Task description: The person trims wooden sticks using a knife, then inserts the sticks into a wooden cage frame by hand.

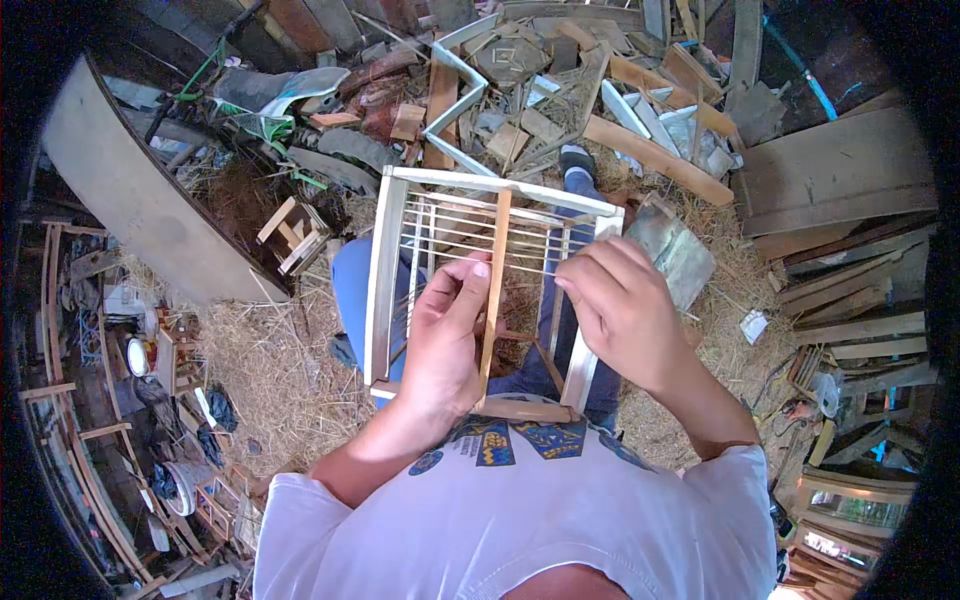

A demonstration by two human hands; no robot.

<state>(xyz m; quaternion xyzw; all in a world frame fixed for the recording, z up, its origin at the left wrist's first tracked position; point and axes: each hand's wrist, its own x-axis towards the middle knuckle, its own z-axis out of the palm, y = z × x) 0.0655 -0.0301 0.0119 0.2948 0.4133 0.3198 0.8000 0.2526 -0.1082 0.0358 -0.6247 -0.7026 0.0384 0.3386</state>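
A wooden frame like a small cage rests across my lap, with thin wooden rods strung between its sides. A flat wooden slat runs down its middle. My left hand is inside the frame, left of the slat. Its thumb and forefinger are pinched at a thin rod, with the thumb tip against the slat. My right hand is over the right side bar, fingers curled and pinched near the same rod's other end. The fingers cover that end of the rod.
A small wooden box frame lies on the straw-covered floor to the left, near a large curved board. Scrap wood is heaped ahead. Planks are stacked at right. A grey flat sheet lies beside my leg.
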